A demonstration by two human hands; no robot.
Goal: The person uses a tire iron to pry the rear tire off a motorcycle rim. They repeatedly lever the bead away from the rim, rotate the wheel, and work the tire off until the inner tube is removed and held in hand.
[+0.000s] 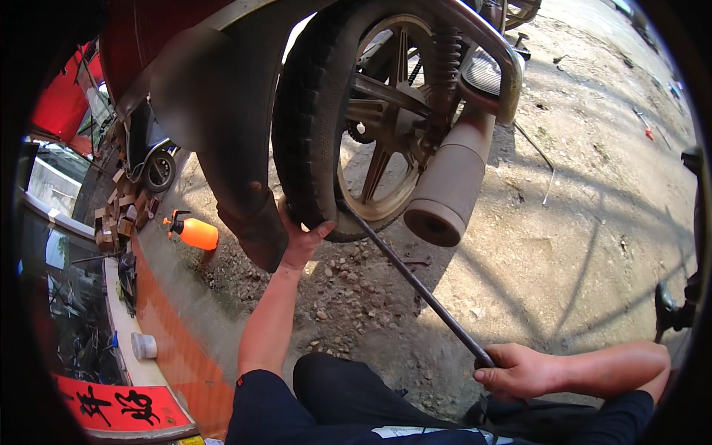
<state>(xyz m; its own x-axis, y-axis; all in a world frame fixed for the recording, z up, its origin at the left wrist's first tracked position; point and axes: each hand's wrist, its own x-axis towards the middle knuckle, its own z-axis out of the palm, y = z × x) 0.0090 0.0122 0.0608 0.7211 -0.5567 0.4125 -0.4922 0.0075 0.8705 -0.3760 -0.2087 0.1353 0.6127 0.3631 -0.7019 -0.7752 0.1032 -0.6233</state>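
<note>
At 11 o'clock the black treaded rubber tyre (308, 126) is clasped by the left grip (302, 241), while the long dark metal bar (423, 287), clenched in the right grip (518, 369) at 4 o'clock, is set against the tyre's inner edge, levering being judged begun but unfinished.

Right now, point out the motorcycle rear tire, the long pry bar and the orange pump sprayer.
Motorcycle rear tire (317, 133): head view, on its dark outer rubber.
Long pry bar (422, 289): head view, midway along its shaft.
Orange pump sprayer (199, 233): head view, on its bottle body.
</note>
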